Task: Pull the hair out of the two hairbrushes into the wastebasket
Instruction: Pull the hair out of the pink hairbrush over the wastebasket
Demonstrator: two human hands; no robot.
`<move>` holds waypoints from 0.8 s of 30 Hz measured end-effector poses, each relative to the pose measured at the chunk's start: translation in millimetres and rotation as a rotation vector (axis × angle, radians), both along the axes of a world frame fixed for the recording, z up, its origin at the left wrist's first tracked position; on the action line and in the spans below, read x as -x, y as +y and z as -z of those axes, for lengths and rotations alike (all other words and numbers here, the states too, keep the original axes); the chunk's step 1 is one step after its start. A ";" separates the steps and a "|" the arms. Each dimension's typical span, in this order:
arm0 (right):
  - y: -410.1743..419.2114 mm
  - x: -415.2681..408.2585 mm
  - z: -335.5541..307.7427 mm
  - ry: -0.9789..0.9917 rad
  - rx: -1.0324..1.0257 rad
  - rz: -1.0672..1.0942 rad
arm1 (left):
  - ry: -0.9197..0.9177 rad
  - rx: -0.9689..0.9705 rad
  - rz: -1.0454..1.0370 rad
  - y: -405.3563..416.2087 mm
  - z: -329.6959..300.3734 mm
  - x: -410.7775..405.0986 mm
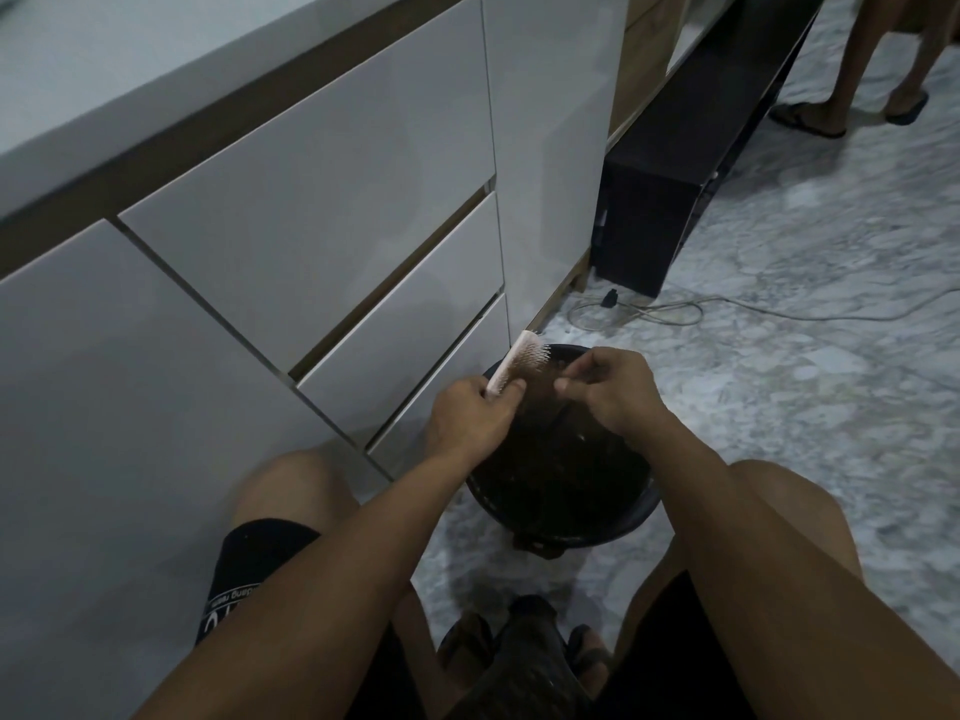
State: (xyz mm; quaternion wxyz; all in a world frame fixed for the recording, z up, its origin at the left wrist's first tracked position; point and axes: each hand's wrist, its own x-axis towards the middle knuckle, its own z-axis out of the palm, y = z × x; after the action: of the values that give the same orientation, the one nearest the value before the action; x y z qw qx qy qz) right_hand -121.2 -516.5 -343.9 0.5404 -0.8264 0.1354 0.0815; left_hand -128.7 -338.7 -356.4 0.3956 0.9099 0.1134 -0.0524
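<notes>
- left hand (470,415) grips the pink hairbrush (514,363) low on the handle, fingers and thumb curled round it; brush head tilts up and away, bristles facing right
- brush sits above the far left rim of the wastebasket (582,532), just beside the cabinet drawers (322,241)
- right hand (605,389) hovers over the basket opening just right of the bristles, thumb and fingertips pinched together; cannot tell whether any hair is between them (too dark and blurred)
- wastebasket is a black round tub on the marble-pattern floor (805,387), between the person's knees; inside looks dark, contents unreadable
- only one brush clearly visible; a dark object (524,667) lies at the bottom centre near the person's lap, can't identify it
- white cable (675,309) with a black plug lies on the floor beyond the basket, near a black low cabinet (654,220)
- second person's legs in sandals (852,101) stand top right, well apart from the work
</notes>
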 end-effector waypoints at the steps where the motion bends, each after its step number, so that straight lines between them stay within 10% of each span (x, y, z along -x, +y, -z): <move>1: -1.5 -0.5 -0.2 -0.003 0.015 0.029 | 0.005 -0.010 0.007 1.0 1.3 -0.9; 12: -10.0 -5.1 1.9 0.006 0.089 0.214 | 0.022 0.001 0.026 6.7 7.2 -2.3; 18: -1.4 0.6 -2.9 -0.030 -0.198 0.054 | 0.027 0.005 0.057 3.6 5.9 -0.3; 24: 0.8 -2.0 5.6 -0.075 0.092 0.055 | 0.020 -0.019 0.065 4.6 2.2 -1.3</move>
State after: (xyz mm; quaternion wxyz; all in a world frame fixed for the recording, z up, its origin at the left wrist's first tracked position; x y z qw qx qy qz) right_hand -119.1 -515.8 -349.5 0.5085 -0.8489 0.1413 0.0290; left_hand -127.5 -334.1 -358.6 0.3842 0.9161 0.0882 -0.0730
